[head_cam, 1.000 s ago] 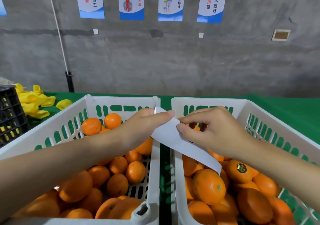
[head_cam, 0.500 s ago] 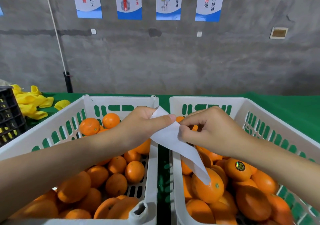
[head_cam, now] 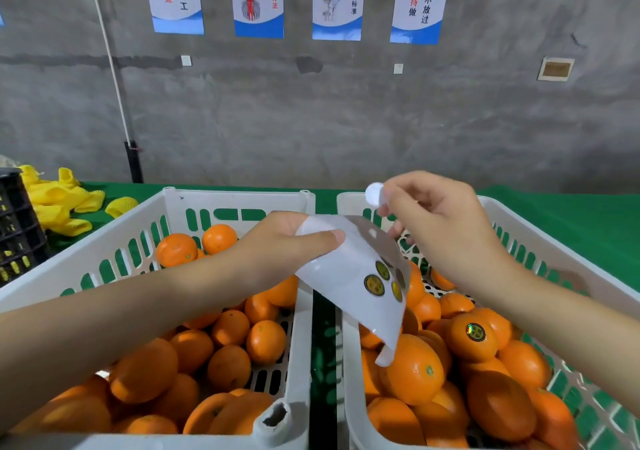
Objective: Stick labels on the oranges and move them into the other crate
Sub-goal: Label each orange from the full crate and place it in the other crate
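Two white plastic crates stand side by side, the left crate (head_cam: 104, 252) and the right crate (head_cam: 540, 242), both holding several oranges. One orange (head_cam: 472, 337) in the right crate bears a round gold label. My left hand (head_cam: 284, 245) pinches a white label sheet (head_cam: 349, 276) that hangs over the gap between the crates, with a few round gold labels on it. My right hand (head_cam: 436, 221) is raised above the sheet and holds a peeled round label (head_cam: 374, 194) at its fingertips, white side showing.
A green cloth (head_cam: 571, 214) covers the table. Yellow foam fruit nets (head_cam: 59, 197) lie at the far left beside a black crate (head_cam: 17, 228). A grey concrete wall with posters rises behind.
My right hand has lifted away from the sheet with a label peeled off. The sheet has turned so that its printed labels face me.
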{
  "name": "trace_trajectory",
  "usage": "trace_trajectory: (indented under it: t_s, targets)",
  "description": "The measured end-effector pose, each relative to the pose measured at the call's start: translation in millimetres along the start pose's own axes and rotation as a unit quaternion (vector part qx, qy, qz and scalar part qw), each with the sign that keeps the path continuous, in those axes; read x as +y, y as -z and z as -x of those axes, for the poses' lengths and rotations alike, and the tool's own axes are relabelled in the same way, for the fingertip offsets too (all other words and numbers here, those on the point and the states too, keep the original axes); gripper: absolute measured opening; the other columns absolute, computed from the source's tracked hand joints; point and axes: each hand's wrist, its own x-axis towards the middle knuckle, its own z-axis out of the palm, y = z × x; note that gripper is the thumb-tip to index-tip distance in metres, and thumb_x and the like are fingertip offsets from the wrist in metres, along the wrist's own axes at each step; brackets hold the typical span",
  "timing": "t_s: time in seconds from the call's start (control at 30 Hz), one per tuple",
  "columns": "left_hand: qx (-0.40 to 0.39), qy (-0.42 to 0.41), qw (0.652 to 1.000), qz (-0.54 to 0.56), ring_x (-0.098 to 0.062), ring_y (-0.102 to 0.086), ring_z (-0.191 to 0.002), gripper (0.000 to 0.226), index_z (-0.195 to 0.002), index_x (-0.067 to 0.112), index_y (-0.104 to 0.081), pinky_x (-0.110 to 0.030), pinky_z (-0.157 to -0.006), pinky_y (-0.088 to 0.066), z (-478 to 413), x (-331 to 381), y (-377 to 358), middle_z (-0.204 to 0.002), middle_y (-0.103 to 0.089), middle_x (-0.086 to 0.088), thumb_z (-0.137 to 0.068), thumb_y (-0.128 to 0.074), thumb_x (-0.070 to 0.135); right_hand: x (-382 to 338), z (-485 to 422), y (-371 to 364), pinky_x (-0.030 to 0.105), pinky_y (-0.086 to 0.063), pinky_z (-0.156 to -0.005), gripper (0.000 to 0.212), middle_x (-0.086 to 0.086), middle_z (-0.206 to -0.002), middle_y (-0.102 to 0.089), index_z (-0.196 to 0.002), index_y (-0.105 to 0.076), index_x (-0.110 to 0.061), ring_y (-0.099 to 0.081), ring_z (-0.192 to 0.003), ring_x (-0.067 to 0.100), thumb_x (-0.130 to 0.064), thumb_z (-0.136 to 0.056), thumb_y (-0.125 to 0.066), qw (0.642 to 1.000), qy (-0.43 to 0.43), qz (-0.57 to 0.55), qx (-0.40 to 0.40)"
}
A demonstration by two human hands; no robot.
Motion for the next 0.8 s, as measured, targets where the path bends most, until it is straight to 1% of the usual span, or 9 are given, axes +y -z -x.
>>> trace_trajectory:
  t_s: [0.1,0.2,0.23,0.3,0.4,0.53,0.63,0.7,0.8]
  targets:
    - [-0.089,-0.016,0.996,-0.012,-0.013,-0.074,-0.080,0.019,-0.091,0.014,-0.077,-0.021,-0.068,-0.057,1,-2,1,-0.090,-0.079,-0.005,-0.091,-0.067,0.030,-4,0,-1,0.032,-0.052,-0.079,0.016,-0.014,-0.095,-0.069,-0.107,-0.067,-0.031,-0.064,-0.089,0.007,-0.034,-0.099,-0.053,0.998,-0.019,-0.053,0.011]
    - [-0.162,-0.030,0.986,-0.033,-0.016,-0.074,-0.086,0.021,-0.090,0.016,-0.078,-0.025,-0.074,-0.058,1,-4,1,-0.095,-0.078,-0.005,-0.090,-0.070,0.036,-4,6,-3,0.022,-0.044,-0.087,0.035,-0.029,-0.110,-0.061,-0.132,-0.050,-0.043,-0.055,-0.107,-0.011,-0.053,-0.099,-0.044,0.998,-0.015,-0.034,-0.050]
    - [-0.172,-0.032,0.984,-0.030,-0.016,-0.074,-0.087,0.021,-0.090,0.017,-0.078,-0.025,-0.075,-0.058,1,-4,0,-0.095,-0.078,-0.005,-0.089,-0.070,0.037,-4,8,-4,0.020,-0.041,-0.085,0.038,-0.030,-0.109,-0.061,-0.133,-0.046,-0.048,-0.053,-0.107,-0.014,-0.059,-0.097,-0.040,0.996,-0.018,-0.040,-0.083]
    - [-0.174,-0.036,0.984,-0.026,-0.017,-0.074,-0.088,0.025,-0.090,0.015,-0.078,-0.027,-0.075,-0.057,-1,-5,0,-0.095,-0.078,-0.006,-0.086,-0.071,0.039,-5,10,-6,0.019,-0.040,-0.079,0.036,-0.022,-0.095,-0.066,-0.124,-0.052,-0.049,-0.059,-0.093,-0.009,-0.061,-0.094,-0.037,0.990,-0.029,-0.069,-0.120]
    - [-0.144,-0.055,0.988,-0.026,-0.016,-0.073,-0.084,0.028,-0.090,0.006,-0.077,-0.025,-0.073,-0.057,-4,-8,0,-0.092,-0.078,-0.009,-0.088,-0.072,0.034,-4,12,-11,0.012,-0.041,-0.064,0.032,-0.023,-0.072,-0.063,-0.106,-0.064,-0.038,-0.057,-0.068,-0.007,-0.055,-0.099,-0.037,0.988,-0.052,-0.069,-0.127]
    - [-0.104,-0.080,0.991,-0.031,-0.021,-0.070,-0.080,0.046,-0.088,0.001,-0.077,-0.030,-0.075,-0.055,-5,-10,1,-0.089,-0.076,-0.016,-0.091,-0.063,0.045,1,14,-16,0.026,-0.047,-0.075,0.045,-0.013,-0.086,-0.073,-0.095,-0.071,-0.033,-0.067,-0.081,0.002,-0.057,-0.100,-0.034,0.976,-0.092,-0.035,-0.194]
    - [-0.009,-0.067,0.997,-0.031,-0.009,-0.069,-0.075,0.054,-0.080,0.014,-0.081,-0.023,-0.074,-0.053,-13,-12,6,-0.086,-0.078,-0.004,-0.096,-0.050,0.055,2,14,-17,0.029,-0.049,-0.077,0.055,-0.011,-0.085,-0.074,-0.091,-0.073,-0.028,-0.068,-0.080,0.003,-0.061,-0.098,-0.030,0.972,-0.105,-0.018,-0.210]
    - [0.045,-0.044,0.997,-0.032,-0.008,-0.068,-0.072,0.056,-0.076,0.027,-0.081,-0.023,-0.069,-0.052,-25,-15,15,-0.089,-0.078,0.004,-0.103,-0.038,0.051,3,13,-17,0.033,-0.051,-0.081,0.060,-0.008,-0.087,-0.074,-0.090,-0.073,-0.027,-0.068,-0.082,0.006,-0.065,-0.097,-0.027,0.972,-0.115,0.000,-0.203]
    - [0.068,0.032,0.995,-0.067,-0.016,-0.067,-0.074,0.043,-0.089,0.023,-0.075,-0.025,-0.060,-0.048,-40,-29,38,-0.097,-0.075,-0.001,-0.106,-0.038,0.040,3,13,-18,0.032,-0.049,-0.078,0.057,-0.010,-0.085,-0.073,-0.088,-0.072,-0.032,-0.067,-0.081,0.005,-0.063,-0.099,-0.026,0.975,-0.115,0.009,-0.188]
